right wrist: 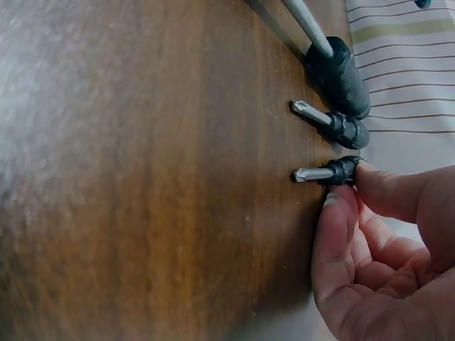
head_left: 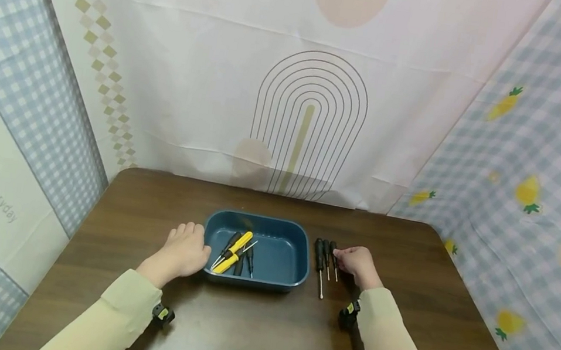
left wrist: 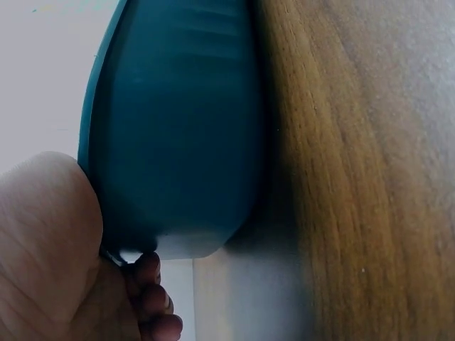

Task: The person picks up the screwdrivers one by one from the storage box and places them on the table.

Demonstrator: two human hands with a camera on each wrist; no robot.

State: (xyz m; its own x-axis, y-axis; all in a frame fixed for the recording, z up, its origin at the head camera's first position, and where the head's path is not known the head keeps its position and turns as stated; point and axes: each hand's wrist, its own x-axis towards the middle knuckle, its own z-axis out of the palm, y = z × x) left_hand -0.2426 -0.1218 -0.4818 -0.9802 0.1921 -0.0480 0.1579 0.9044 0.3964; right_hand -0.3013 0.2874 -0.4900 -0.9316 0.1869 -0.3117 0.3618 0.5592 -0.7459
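My left hand [head_left: 188,250] grips the left end of a blue rectangular tray [head_left: 277,257]. In the left wrist view the thumb side lies at the tray's rim [left wrist: 91,106] and the fingers curl at its end. Inside, toward the left, yellow-handled screwdrivers [head_left: 240,242] lie piled with several black-handled ones. To the tray's right, my right hand [head_left: 356,262] pinches the handle of a short black screwdriver [right wrist: 343,171] between thumb and index finger. Beside it lie another short black screwdriver [right wrist: 346,131] and a longer black one [right wrist: 340,78], side by side on the table.
Everything stands on a dark brown wooden table [head_left: 248,336] with rounded far corners. A white printed cloth [head_left: 192,80] hangs along the far edge. Blue checked cloths [head_left: 546,139] hang at the left and right sides.
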